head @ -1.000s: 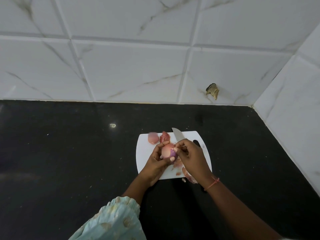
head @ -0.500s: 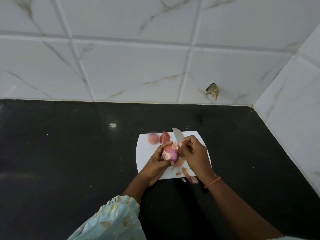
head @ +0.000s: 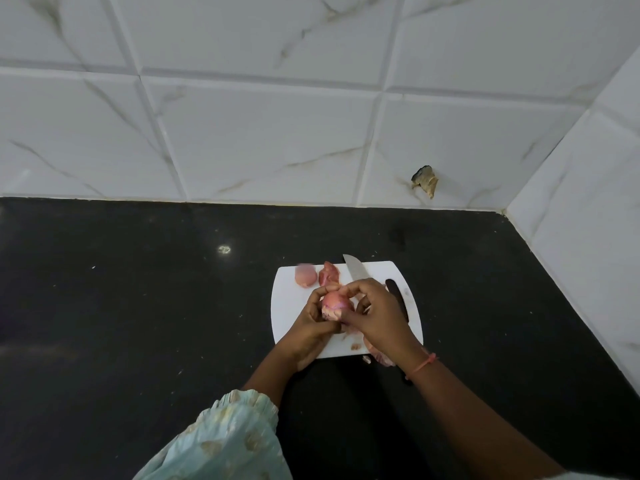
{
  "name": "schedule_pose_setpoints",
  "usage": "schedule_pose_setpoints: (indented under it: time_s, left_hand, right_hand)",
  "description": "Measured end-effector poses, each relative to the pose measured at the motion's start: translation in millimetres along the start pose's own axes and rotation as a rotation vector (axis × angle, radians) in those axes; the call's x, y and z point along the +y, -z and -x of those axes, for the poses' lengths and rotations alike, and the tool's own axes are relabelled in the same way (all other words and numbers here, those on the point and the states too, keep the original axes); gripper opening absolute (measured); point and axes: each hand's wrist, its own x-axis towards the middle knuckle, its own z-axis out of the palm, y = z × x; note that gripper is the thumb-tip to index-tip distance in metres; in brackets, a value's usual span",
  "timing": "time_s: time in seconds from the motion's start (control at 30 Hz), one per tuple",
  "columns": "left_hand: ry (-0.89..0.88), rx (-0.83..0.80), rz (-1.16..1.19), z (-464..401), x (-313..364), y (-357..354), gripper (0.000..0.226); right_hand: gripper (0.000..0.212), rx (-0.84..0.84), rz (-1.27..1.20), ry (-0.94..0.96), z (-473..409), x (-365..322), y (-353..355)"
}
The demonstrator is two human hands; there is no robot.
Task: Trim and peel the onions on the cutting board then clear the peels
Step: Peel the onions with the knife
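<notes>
Onion (head: 333, 304) gripped over cutting board (head: 287, 306).
Clasped by left hand (head: 313, 322); pinched by right hand (head: 375, 315) fingertips.

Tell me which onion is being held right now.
The one between both hands, onion, lifted above the board. The other onion lies untouched at the board's far left corner, beside the peels.

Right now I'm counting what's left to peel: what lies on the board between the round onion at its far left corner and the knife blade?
In the head view, a reddish onion piece lies between the onion and knife blade.
</notes>
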Motion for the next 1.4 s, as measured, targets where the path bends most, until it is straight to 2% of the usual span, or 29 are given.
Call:
schedule_pose_setpoints:
  time_s: [0.1, 0.23, 0.4, 0.47, 0.6, 0.7, 0.77, 0.87, 1.0, 1.23, 1.4]
  left_hand:
    - [0.015, -0.003, -0.018, -0.7, -1.7, -1.9, 0.076]
    - [0.033, 0.028, -0.072, 0.6, -2.0, -4.9, 0.073]
    - [0.048, 0.06, 0.006, -1.1, -1.8, -5.1, 0.065]
    - [0.067, 0.062, 0.007, -2.5, -2.3, -4.6, 0.065]
    - [0.088, 0.092, -0.089, -1.5, 0.2, -8.3, 0.064]
    - [0.105, 0.091, -0.041, -2.0, 0.7, -10.2, 0.061]
    - [0.097, 0.099, -0.015, -2.2, 0.8, -9.8, 0.065]
    - [0.095, 0.092, 0.003, -1.7, -0.1, -8.4, 0.059]
    - [0.091, 0.098, -0.032, 0.4, 3.1, -12.7, 0.055]
    - [0.061, 0.086, -0.053, 2.0, 4.7, -14.9, 0.055]
    - [0.047, 0.078, -0.055, 3.2, 6.2, -17.3, 0.055]
  right_hand:
    - [0.01, 0.108, 0.053, 0.059, 0.6, 0.9, -1.6]
    - [0.007, 0.135, -0.077, -0.044, -2.4, 1.0, -2.4]
    - [0.015, 0.214, -0.606, -0.332, -8.0, 3.6, -4.6]
    - [0.017, 0.249, -0.73, -0.409, -10.1, 10.5, -2.6]
    - [0.017, 0.325, -0.491, -0.366, -13.0, 26.7, 1.0]
    - [0.03, 0.182, -0.283, -0.293, -11.2, 27.1, 2.6]
    - [0.034, 0.101, -0.119, -0.182, -7.6, 23.0, 1.9]
    - [0.026, 0.125, 0.091, 0.075, -1.9, 15.9, -0.6]
    - [0.03, 0.029, 0.077, 0.095, 6.9, 5.8, -2.8]
    - [0.038, 0.071, 0.138, 0.114, 5.9, 2.3, -3.2]
    - [0.035, 0.08, 0.121, 0.117, 4.4, 1.8, -2.4]
